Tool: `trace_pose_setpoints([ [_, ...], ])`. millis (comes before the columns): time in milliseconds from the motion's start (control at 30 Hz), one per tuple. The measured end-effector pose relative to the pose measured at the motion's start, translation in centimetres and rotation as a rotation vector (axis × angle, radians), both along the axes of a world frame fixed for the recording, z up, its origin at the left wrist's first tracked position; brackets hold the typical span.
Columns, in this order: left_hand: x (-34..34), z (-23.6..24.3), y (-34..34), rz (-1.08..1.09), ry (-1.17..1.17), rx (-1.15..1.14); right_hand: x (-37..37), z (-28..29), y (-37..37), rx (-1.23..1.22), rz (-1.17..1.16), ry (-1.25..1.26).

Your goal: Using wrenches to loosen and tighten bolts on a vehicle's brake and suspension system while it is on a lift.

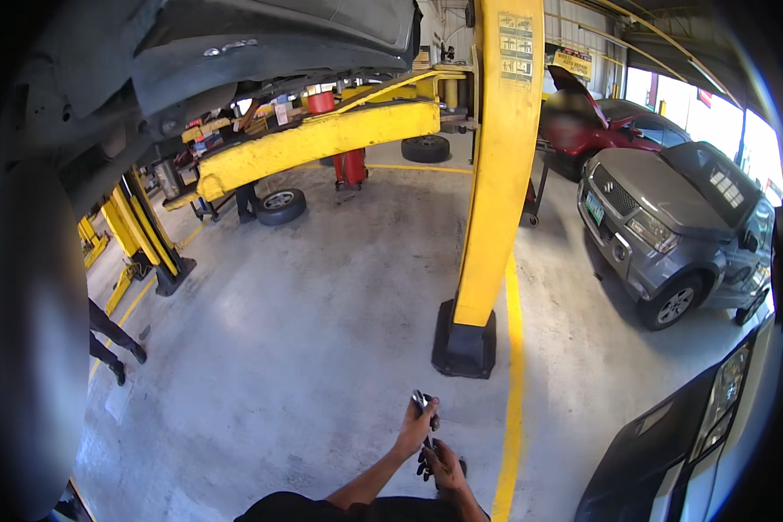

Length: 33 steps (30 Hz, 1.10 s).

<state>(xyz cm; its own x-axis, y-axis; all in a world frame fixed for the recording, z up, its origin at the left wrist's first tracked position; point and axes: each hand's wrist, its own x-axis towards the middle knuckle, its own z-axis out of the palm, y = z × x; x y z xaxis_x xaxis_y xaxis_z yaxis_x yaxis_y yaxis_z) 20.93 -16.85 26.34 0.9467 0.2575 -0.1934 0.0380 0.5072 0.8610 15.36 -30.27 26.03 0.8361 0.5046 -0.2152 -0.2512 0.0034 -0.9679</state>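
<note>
In front of my body, both hands are closed on a shiny metal hand tool [419, 401] that looks like a ratchet wrench. My left hand [415, 429] grips it just below its rounded chrome end, which points up and away from me. Lower down and to the right, my right hand [446, 468] closes around the other end, where a short piece of shaft shows between the hands. The fingertips look dark, and the right hand hides the tool's lower end.
A yellow lift post [496, 174] stands ahead, its arm [322, 143] reaching left under a raised car [261, 52]. A floor line [511, 391] runs past my right. Parked nearby are a grey SUV [670, 217] and another vehicle [713, 426]. Loose wheels [280, 207] and a person's legs [111, 339] appear left.
</note>
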Motion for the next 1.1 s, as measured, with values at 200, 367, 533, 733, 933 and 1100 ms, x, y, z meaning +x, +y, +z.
trace_pose_setpoints([
  [200, 14.7, 11.8, 4.8, 0.097, -0.164, 0.917, 14.7, 1.7, -3.0, -0.016, -0.127, 0.026],
  [367, 29.5, 31.5, 11.8, 0.633, -0.629, 1.509, 25.2, 1.5, -8.1, -0.243, -0.162, -0.099],
  [533, 43.0, 39.9, 19.3, 0.713, -0.761, 1.959, 30.4, -3.5, -11.5, -0.343, -0.241, -0.011],
  [733, 46.2, 37.0, 20.8, 0.77, -0.958, 1.657, 30.6, -3.2, -14.9, -0.465, -0.444, 0.072],
  [933, 41.2, 20.2, -1.0, 0.182, -1.344, 1.056, 39.6, -0.6, -15.2, -0.042, -0.649, 0.067],
  [1100, 51.8, 3.8, -18.0, -0.389, -0.295, 0.814, 52.6, -0.7, -19.4, 0.075, -0.669, 0.019],
])
